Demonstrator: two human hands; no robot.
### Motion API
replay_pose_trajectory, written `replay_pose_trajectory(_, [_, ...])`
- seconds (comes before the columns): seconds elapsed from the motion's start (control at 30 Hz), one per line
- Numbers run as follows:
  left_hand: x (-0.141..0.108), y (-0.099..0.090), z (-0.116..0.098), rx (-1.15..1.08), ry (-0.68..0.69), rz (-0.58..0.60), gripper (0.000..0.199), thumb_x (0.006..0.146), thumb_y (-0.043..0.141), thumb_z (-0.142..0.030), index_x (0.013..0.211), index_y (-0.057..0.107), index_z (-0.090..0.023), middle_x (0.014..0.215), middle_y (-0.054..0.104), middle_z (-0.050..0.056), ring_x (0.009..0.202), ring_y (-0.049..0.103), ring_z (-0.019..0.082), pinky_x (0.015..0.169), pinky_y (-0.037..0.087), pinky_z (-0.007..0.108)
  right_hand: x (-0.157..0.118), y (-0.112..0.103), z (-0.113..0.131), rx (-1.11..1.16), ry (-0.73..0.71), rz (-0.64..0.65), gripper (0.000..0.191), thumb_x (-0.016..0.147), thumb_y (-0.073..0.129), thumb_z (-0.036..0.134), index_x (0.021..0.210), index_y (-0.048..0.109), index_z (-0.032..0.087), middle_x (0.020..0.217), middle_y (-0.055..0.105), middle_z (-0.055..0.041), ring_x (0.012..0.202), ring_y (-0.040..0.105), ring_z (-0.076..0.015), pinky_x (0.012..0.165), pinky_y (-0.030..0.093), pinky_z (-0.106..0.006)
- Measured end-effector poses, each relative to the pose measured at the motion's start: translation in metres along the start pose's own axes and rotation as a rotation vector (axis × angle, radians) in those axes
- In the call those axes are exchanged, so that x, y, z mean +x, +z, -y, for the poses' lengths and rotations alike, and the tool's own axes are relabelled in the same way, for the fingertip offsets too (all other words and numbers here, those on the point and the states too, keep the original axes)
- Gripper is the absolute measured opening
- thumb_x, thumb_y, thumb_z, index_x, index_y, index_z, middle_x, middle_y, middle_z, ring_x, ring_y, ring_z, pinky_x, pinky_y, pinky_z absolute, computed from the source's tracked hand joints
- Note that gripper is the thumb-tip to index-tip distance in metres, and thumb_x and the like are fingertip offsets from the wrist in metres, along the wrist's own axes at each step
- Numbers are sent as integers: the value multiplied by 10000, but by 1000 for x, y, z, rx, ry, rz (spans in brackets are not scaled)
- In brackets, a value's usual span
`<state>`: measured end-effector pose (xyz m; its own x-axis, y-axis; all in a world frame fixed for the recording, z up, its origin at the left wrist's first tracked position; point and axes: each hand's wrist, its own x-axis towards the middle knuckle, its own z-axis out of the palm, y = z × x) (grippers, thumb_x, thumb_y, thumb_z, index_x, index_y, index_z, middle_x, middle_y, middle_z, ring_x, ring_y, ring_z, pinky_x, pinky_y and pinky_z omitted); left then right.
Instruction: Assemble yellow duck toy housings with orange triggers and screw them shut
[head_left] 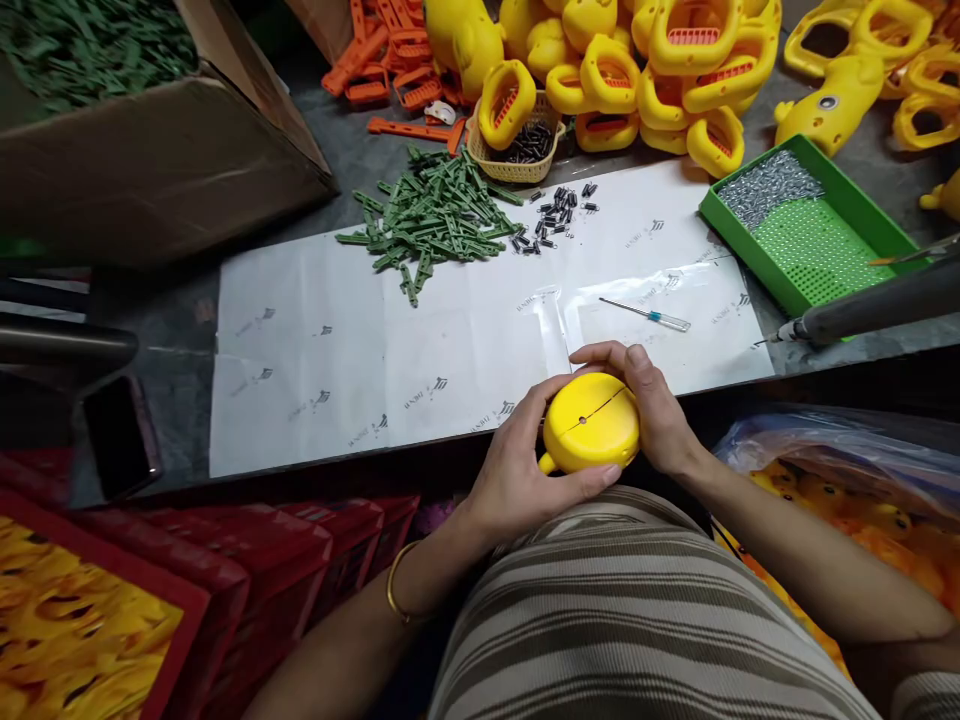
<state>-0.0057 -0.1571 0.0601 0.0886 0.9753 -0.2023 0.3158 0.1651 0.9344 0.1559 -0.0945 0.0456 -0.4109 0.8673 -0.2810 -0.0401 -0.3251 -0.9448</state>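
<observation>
A rounded yellow plastic toy (596, 428), with a dark seam line and a small hole on its upper face, is held between both hands at the table's front edge. My left hand (517, 470) wraps around its left side, the thumb along the lower edge. On the right side, my right hand (656, 410) grips it with the thumb up and the fingers behind. Just beyond the hands lies a small screwdriver (646, 314) with a clear and blue handle. Farther back are a pile of green plastic strips (442, 220) and scattered dark springs (556, 215).
Yellow toy shells (690, 60) and orange parts (390, 50) are heaped at the back. A green tray (847, 270) of screws stands right, near an electric screwdriver (877, 305). Left are a cardboard box (150, 170) and a phone (120, 437). Red crates (285, 560) stand below.
</observation>
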Motion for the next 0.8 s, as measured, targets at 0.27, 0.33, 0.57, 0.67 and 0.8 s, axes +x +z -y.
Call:
replay_pose_trajectory(0.27, [6,21,3,34,41,-177,658,665,816,-467,1180,531,-174,1110,667,88,968,645,231,839,526,355,17,-4,-7,26,-19,-8,602,945,349,682,826,669,186,817,645,-41,773,603,-167,713,473,-296])
replay_pose_trajectory(0.33, [9,16,10,-43,31,-163,651,668,819,-443,1193,537,-180,1142,662,88,993,642,232,851,522,346,25,-2,-7,38,5,21,589,931,351,704,890,655,202,811,623,-27,739,589,-159,693,474,-295])
replay_pose_trajectory(0.57, [16,-35,58,-663,-15,-196,643,642,765,-578,1165,661,-218,1136,707,72,1030,673,288,885,552,386,10,-13,-6,-257,112,282,872,809,564,736,1502,346,254,1395,536,-115,1235,546,-280,1034,433,-440])
replay_pose_trajectory(0.67, [20,-45,71,-767,-101,-350,611,606,751,-653,1038,718,-223,1036,744,71,1078,670,333,946,541,453,-5,-8,-9,-478,151,365,850,789,659,658,1483,371,261,1353,588,-112,1141,602,-299,971,467,-464])
replay_pose_trajectory(0.8, [20,-39,75,-796,-178,-428,688,563,733,-755,1017,725,-238,1022,755,73,1215,607,362,1038,487,502,-10,4,-6,-642,102,316,653,815,618,654,1312,529,240,1148,678,-81,997,639,-302,845,495,-454])
